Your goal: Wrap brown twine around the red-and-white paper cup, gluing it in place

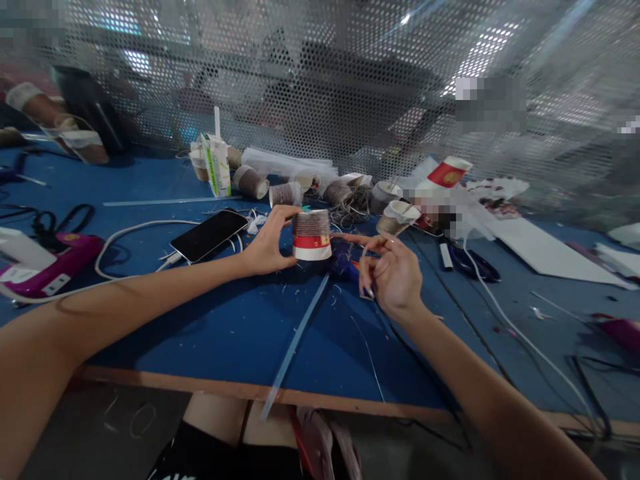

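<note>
My left hand (267, 243) holds an upside-down paper cup (313, 243) between thumb and fingers. Brown twine is wound around its upper part, and a red band and white rim show below. My right hand (393, 270) is just to the right, its index finger stretched towards the cup and the other fingers loosely curled; I see nothing held in it. What looks like a dark blue glue gun (343, 262) lies behind and below the cup, partly hidden. From it a long translucent glue stick (300, 333) runs past the table's front edge.
A phone (210, 235) with a white cable lies left, near a purple power strip (65, 263). Behind stand a drink carton (217, 163), several twine-wrapped cups (250, 182) and tangled twine (355, 205). A perforated metal screen (320, 87) closes off the back.
</note>
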Demonstrator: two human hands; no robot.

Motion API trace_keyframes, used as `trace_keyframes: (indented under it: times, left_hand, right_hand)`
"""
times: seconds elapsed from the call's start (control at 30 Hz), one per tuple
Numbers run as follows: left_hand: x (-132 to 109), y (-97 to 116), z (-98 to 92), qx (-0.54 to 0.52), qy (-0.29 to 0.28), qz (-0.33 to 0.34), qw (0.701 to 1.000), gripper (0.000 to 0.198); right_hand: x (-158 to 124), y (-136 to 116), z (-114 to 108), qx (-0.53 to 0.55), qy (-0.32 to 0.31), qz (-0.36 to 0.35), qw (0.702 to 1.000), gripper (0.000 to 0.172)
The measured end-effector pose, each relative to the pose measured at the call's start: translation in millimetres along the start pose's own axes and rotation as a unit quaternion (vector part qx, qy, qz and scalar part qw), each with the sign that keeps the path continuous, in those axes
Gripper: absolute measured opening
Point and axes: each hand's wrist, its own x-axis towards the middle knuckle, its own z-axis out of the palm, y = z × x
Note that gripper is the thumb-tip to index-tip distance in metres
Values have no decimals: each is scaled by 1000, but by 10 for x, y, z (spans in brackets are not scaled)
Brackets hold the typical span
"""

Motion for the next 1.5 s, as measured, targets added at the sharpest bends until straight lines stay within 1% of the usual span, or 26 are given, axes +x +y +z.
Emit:
trace_keyframes:
  times: [0.07, 0.1, 0.13, 0.17, 0.27, 0.3, 0.37, 0.43, 0.57, 0.6, 0.63, 0.73, 0.8, 0.87, 0.97, 1.03, 1.1, 1.2, 1.27, 1.33, 1.43, 1.5]
  left_hand:
    - [4, 4, -5, 5, -7, 1, 1000, 75]
    - [5, 8, -6, 8, -9, 0, 1000, 74]
    - [6, 12, -6, 9, -10, -2, 1000, 74]
    - [5, 15, -4, 10, -10, -1, 1000, 74]
    - [0, 21, 6, 7, -9, 13, 1000, 73]
    - [-3, 22, 9, 5, -10, 18, 1000, 73]
    - [-6, 26, 14, -1, -11, 23, 1000, 74]
    - [-4, 32, 15, -12, -12, 26, 1000, 76]
    - [8, 45, 1, -40, -16, 42, 998, 72]
    - [10, 46, -3, -40, -17, 46, 998, 71]
    - [10, 47, -6, -36, -16, 49, 998, 71]
    - [6, 49, -10, -26, -14, 52, 998, 70]
    - [0, 52, -8, -32, -13, 56, 998, 70]
    - [-4, 53, -5, -46, -11, 66, 997, 70]
    - [-6, 49, -1, -72, -6, 83, 994, 69]
    - [-6, 44, 0, -81, -5, 84, 993, 70]
    - [-5, 41, -1, -82, -8, 79, 993, 72]
    - [-5, 38, -8, -82, -18, 72, 994, 75]
    - [-8, 33, -11, -89, -23, 72, 993, 76]
    - [-13, 22, -11, -99, -28, 72, 992, 75]
    - [-21, 5, -4, -113, -28, 69, 991, 75]
    - [-24, 0, 2, -117, -26, 68, 991, 77]
  right_hand:
    - [26, 23, -35, -1, 33, -43, 999, 34]
    - [25, 28, -37, -5, 27, -62, 998, 34]
    - [14, 29, -29, -9, 7, -71, 997, 34]
    - [-6, 26, -10, -14, -26, -67, 997, 34]
    - [-80, 5, 78, -24, -147, -9, 989, 34]
    - [-98, -1, 104, -20, -171, 5, 985, 35]
    - [-105, -12, 130, -5, -188, 20, 982, 36]
    - [-78, -26, 115, 23, -166, 34, 985, 37]
    - [-5, -92, 37, 82, -70, 41, 993, 31]
    - [2, -116, 27, 88, -63, 43, 993, 30]
    - [2, -140, 24, 93, -70, 48, 992, 30]
    - [-18, -196, 43, 110, -122, 79, 983, 36]
    - [-17, -199, 45, 120, -129, 98, 980, 38]
    - [10, -176, 15, 120, -99, 108, 982, 37]
    - [66, -135, -57, 118, -29, 101, 987, 31]
    - [77, -137, -76, 126, -8, 89, 988, 30]
    - [53, -166, -45, 138, -32, 81, 987, 32]
    - [-21, -224, 57, 151, -117, 94, 977, 36]
    - [-54, -239, 105, 155, -153, 111, 970, 38]
    - [-46, -225, 100, 158, -143, 115, 970, 37]
    - [24, -173, 4, 151, -85, 110, 979, 33]
    - [67, -147, -59, 144, -56, 103, 983, 32]
